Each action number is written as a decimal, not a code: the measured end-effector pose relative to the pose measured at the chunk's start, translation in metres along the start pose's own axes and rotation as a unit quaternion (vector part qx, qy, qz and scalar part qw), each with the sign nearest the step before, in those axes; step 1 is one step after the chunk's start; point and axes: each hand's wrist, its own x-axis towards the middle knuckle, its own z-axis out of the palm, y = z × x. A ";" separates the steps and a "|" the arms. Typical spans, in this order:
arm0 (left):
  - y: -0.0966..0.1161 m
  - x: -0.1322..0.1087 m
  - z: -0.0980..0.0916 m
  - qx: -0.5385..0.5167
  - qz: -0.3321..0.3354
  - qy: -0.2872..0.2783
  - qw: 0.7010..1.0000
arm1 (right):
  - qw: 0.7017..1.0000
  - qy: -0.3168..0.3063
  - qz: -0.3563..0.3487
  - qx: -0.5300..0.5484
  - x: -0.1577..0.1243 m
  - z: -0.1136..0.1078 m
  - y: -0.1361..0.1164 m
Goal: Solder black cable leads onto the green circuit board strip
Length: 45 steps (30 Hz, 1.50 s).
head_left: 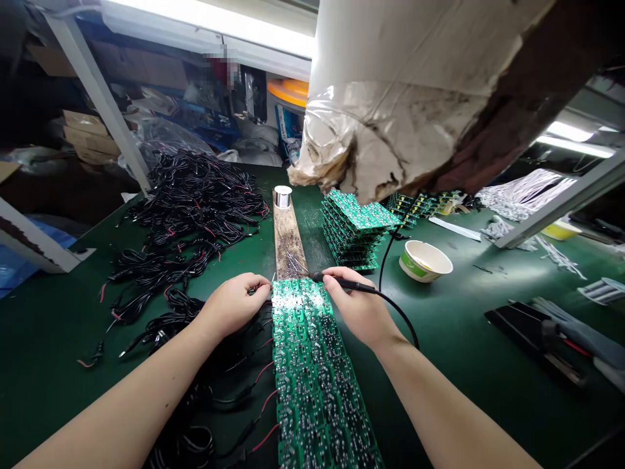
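A long row of green circuit boards [312, 365] runs from the near edge toward the middle of the bench. My right hand [364, 309] grips a black soldering iron [344, 282], its tip over the far end of the boards. At the boards' far left corner, my left hand [239, 301] has thumb and fingers pinched together; a thin cable seems to be in them, mostly hidden. Red-and-black cables [263, 371] join the boards' left side. Beyond the boards lies a stained wooden strip [288, 238] with loose solder wire and a solder spool [282, 197] on it.
Black cables [190, 202] are heaped on the left. Stacked green boards [359, 225] and a paper bowl [426, 260] stand to the right, near the iron's cord [400, 312]. A plastic-wrapped duct [405, 91] hangs low overhead. Tools [541, 335] lie far right.
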 end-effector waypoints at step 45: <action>0.007 -0.009 0.008 0.120 0.018 0.011 0.993 | 0.994 -0.109 0.004 0.024 -0.017 0.014 -0.026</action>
